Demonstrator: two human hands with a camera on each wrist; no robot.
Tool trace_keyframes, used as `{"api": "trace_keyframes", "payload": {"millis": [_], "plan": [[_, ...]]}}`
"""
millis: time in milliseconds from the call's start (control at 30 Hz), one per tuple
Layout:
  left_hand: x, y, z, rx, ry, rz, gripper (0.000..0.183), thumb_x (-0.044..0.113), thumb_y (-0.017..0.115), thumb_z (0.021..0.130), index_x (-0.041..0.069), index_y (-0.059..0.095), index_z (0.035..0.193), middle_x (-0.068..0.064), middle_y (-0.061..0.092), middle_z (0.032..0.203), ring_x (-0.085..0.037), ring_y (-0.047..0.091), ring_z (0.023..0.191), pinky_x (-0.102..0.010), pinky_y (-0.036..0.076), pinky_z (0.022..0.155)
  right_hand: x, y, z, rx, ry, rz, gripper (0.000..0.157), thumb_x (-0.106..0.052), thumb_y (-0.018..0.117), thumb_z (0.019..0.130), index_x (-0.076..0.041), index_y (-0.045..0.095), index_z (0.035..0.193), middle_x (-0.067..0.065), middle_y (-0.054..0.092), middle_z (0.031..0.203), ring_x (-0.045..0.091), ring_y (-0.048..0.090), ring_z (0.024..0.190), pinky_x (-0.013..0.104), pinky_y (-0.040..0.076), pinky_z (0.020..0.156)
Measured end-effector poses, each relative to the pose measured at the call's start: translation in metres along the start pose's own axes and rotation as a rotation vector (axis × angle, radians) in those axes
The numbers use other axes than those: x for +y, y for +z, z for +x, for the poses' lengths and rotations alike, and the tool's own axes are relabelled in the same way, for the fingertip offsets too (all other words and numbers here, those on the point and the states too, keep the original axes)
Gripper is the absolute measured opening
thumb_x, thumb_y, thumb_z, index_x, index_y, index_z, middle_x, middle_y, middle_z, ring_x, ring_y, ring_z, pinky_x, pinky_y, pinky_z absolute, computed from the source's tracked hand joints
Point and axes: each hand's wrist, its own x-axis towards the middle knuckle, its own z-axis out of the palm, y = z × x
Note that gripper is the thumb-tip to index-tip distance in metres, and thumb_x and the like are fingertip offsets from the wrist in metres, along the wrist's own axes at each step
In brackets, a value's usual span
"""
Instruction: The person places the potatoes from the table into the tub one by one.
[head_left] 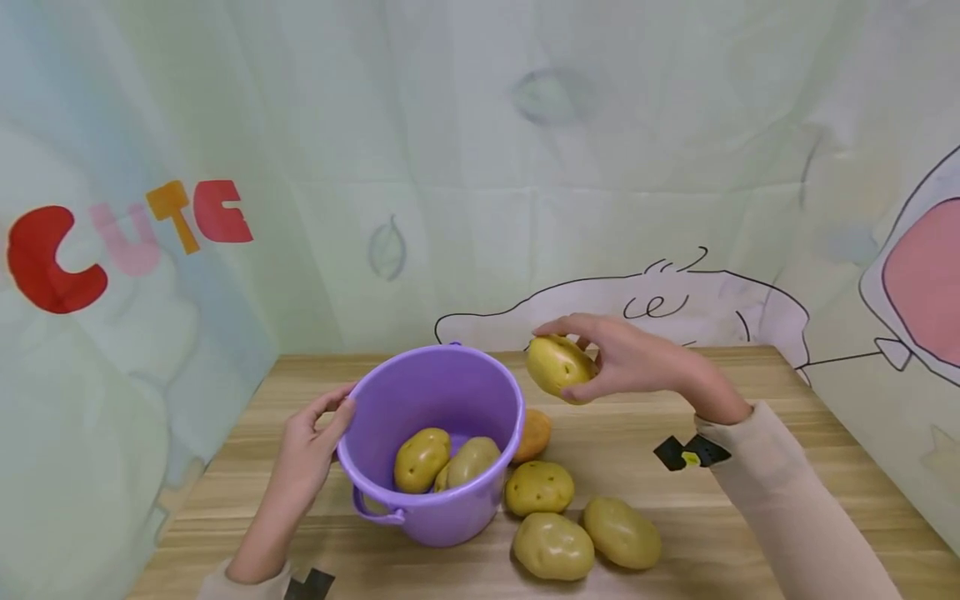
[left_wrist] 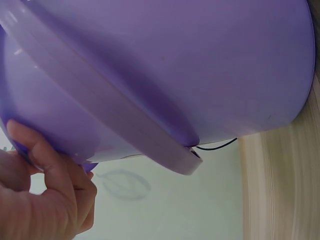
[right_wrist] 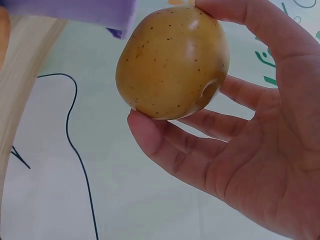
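A purple bucket stands on the wooden table with several potatoes inside, among them a yellow potato and a duller potato. My left hand grips the bucket's rim on its left side; in the left wrist view the fingers bend over that rim, and the bucket's handle hangs down along the wall. Just right of the rim, raised above the table, my right hand holds a yellow potato between thumb and fingertips. The right wrist view shows this speckled potato up close.
Right of the bucket lie a yellow potato, two paler potatoes nearer the front, and an orange-brown potato partly hidden behind the bucket. A printed curtain hangs behind the wooden table.
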Motion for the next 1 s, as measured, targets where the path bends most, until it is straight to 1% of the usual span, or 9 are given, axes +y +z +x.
{"api": "trace_keyframes", "payload": {"millis": [200,367,467,533,700,767,1000], "plan": [[0.001,0.001,0.0,0.002,0.004,0.01,0.042,0.024,0.055,0.105,-0.004,0.056,0.136,-0.022,0.053,0.114,-0.015,0.071,0.07,-0.031,0.064,0.063,-0.012,-0.001,0.013,0.017,-0.047,-0.044,0.069,-0.021,0.082,0.079,-0.012,0.054,0.14,-0.001,0.059,0.126,0.019,0.06,0.094,0.026,0.061,0.062],[0.001,0.001,0.0,0.004,0.017,0.031,0.042,0.023,0.055,0.105,-0.005,0.056,0.135,-0.023,0.054,0.113,-0.015,0.071,0.069,-0.031,0.064,0.062,-0.02,0.003,0.026,0.008,-0.111,-0.062,0.069,-0.022,0.082,0.08,-0.011,0.053,0.141,0.001,0.059,0.126,0.016,0.057,0.094,0.026,0.059,0.063],[0.002,0.001,0.0,-0.001,0.026,0.041,0.042,0.023,0.054,0.105,-0.005,0.056,0.136,-0.023,0.054,0.113,-0.016,0.071,0.069,-0.031,0.064,0.061,-0.024,0.006,0.034,-0.01,-0.143,-0.077,0.07,-0.023,0.081,0.08,-0.01,0.053,0.142,0.002,0.058,0.13,0.015,0.056,0.096,0.026,0.058,0.064],[0.003,0.001,0.0,-0.003,0.031,0.047,0.042,0.023,0.054,0.105,-0.006,0.056,0.136,-0.023,0.054,0.113,-0.016,0.071,0.069,-0.031,0.064,0.061,-0.027,0.009,0.039,-0.027,-0.152,-0.091,0.071,-0.025,0.081,0.08,-0.01,0.052,0.143,0.003,0.057,0.132,0.014,0.055,0.098,0.026,0.058,0.067],[0.004,0.0,0.0,-0.005,0.048,0.068,0.041,0.022,0.054,0.105,-0.006,0.056,0.135,-0.024,0.054,0.113,-0.016,0.071,0.068,-0.03,0.063,0.059,-0.032,0.016,0.052,-0.071,-0.158,-0.114,0.07,-0.025,0.079,0.08,-0.009,0.052,0.143,0.003,0.056,0.136,0.015,0.053,0.111,0.028,0.055,0.086],[0.004,0.0,0.0,-0.007,0.056,0.072,0.041,0.021,0.054,0.105,-0.006,0.056,0.135,-0.024,0.054,0.112,-0.017,0.071,0.068,-0.03,0.063,0.059,-0.033,0.019,0.056,-0.083,-0.161,-0.124,0.07,-0.023,0.079,0.079,-0.009,0.052,0.142,0.003,0.056,0.136,0.014,0.053,0.114,0.027,0.053,0.09],[0.004,0.0,0.001,-0.013,0.059,0.074,0.041,0.021,0.054,0.105,-0.007,0.055,0.135,-0.024,0.054,0.111,-0.015,0.071,0.066,-0.03,0.063,0.058,-0.037,0.028,0.065,-0.115,-0.175,-0.166,0.07,-0.021,0.078,0.078,-0.01,0.054,0.142,0.005,0.057,0.126,0.013,0.053,0.103,0.023,0.055,0.081]]}}
